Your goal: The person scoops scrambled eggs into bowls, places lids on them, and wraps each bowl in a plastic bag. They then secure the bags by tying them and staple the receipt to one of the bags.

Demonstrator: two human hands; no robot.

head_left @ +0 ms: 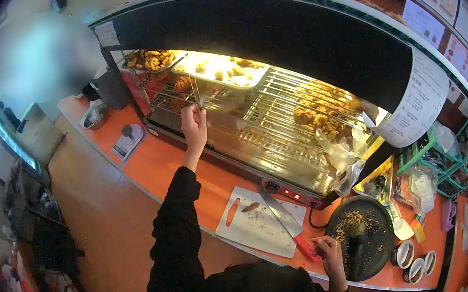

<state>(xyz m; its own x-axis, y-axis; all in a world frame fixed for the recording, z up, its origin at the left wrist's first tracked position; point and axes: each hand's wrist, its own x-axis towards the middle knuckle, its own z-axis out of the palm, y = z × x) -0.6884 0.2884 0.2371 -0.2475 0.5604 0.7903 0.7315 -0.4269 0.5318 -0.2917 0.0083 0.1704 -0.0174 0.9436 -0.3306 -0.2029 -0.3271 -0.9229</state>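
Observation:
My left hand [193,126] is closed around thin metal tongs [196,89], held up at the open side of a heated display case [237,172]. Beyond the tongs sits a brightly lit tray of fried pieces [222,70]. My right hand [330,252] is low over the counter with curled fingers; whether anything is in them is hidden. Beside it are the red handle of a knife [306,248] and a dark round pan [362,238] with brown crumbs. The knife's blade lies across a white cutting board [244,232] bearing a small brown piece.
More fried food [323,109] lies on the case's right racks, and another tray [150,60] stands at its left. A kitchen scale [128,140] and a metal bowl [94,115] are on the orange counter [170,174]. Green baskets [439,153] and round tubs [416,269] stand right.

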